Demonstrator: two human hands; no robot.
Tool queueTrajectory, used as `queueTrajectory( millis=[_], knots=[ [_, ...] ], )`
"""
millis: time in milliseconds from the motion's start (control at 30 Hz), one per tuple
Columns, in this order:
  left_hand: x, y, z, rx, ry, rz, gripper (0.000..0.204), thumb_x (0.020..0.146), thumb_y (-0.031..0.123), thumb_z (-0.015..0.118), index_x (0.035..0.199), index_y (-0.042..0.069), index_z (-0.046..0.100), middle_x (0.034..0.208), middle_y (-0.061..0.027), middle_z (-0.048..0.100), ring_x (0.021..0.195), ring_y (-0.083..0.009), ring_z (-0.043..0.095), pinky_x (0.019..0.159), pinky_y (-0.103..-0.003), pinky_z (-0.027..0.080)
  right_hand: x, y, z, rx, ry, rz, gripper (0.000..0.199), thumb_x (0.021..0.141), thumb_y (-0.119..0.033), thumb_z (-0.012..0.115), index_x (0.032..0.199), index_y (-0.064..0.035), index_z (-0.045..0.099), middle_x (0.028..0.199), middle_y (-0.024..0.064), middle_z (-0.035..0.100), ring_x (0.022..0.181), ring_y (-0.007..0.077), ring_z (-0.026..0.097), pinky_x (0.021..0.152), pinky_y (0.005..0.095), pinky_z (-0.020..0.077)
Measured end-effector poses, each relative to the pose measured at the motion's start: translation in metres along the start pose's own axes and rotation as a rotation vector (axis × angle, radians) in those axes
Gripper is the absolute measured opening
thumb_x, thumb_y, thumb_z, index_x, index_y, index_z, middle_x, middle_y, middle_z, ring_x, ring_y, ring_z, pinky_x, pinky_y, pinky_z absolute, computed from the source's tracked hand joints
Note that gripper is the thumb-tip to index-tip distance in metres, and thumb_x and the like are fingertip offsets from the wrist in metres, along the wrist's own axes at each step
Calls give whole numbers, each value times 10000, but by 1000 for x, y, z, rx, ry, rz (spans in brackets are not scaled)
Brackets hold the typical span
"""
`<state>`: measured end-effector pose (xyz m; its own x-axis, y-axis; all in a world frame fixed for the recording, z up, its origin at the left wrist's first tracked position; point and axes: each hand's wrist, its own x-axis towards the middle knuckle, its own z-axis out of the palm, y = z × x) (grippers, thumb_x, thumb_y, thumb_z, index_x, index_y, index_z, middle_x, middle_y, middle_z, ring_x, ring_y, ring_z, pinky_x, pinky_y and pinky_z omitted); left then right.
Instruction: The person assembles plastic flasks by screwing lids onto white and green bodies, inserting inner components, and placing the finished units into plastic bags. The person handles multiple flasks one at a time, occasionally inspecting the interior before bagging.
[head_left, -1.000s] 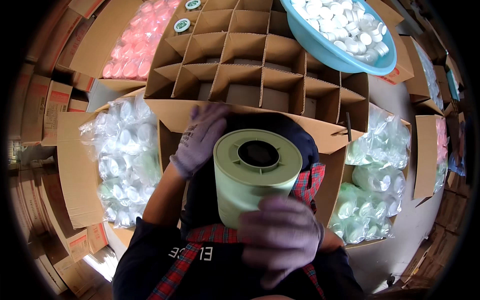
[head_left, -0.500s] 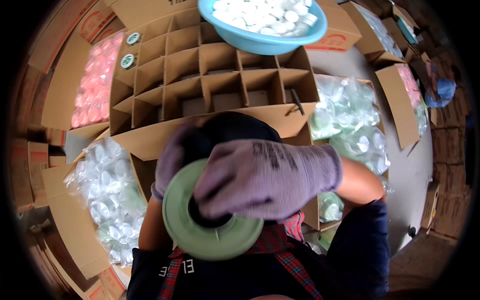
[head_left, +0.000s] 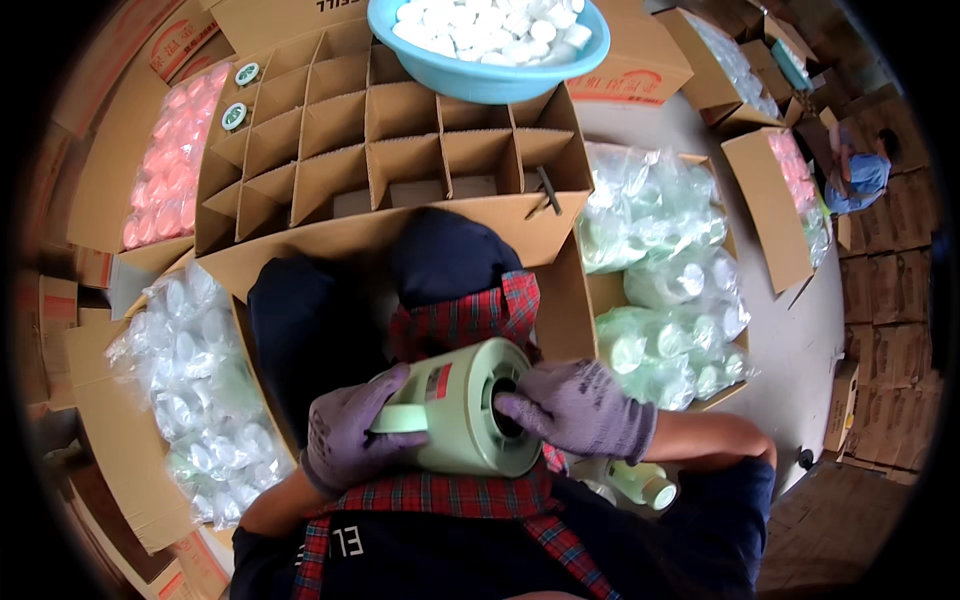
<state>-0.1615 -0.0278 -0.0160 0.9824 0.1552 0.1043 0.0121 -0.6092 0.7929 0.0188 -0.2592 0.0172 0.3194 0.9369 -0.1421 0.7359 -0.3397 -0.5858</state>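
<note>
Since 0.5 s ago the pale green jug body (head_left: 455, 420) turned on its side, mouth to the right. Left hand (head_left: 345, 440) is wrapped round its handle; right hand (head_left: 580, 405) has fingers (head_left: 515, 408) inside the mouth. Step: prob. fitting an inner part; next needs firm push inward.

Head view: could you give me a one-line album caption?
Gloved left hand and right hand grip a pale green jug beside divided carton.
</note>
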Motion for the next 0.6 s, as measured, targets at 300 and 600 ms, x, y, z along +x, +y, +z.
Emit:
queueTrajectory(
  millis=[300,600],
  knots=[
    [34,-43,-18,-517,-333,-147,580,780,350,807,1203,-20,660,1001,-153,732,915,-216,727,848,-300,551,28,-1,-26,-401,51,-797,460,689,-237,656,1108,-49,643,911,57,568,712,172,606,576,312,497],
    [-7,-15,11,-100,124,-72,628,732,437,827,1093,-54,678,941,-181,728,833,-261,737,771,-311,566,26,7,8,-18,-77,-129,353,917,-411,626,1063,-91,598,695,100,625,593,288,659,544,398,521]
  ],
)
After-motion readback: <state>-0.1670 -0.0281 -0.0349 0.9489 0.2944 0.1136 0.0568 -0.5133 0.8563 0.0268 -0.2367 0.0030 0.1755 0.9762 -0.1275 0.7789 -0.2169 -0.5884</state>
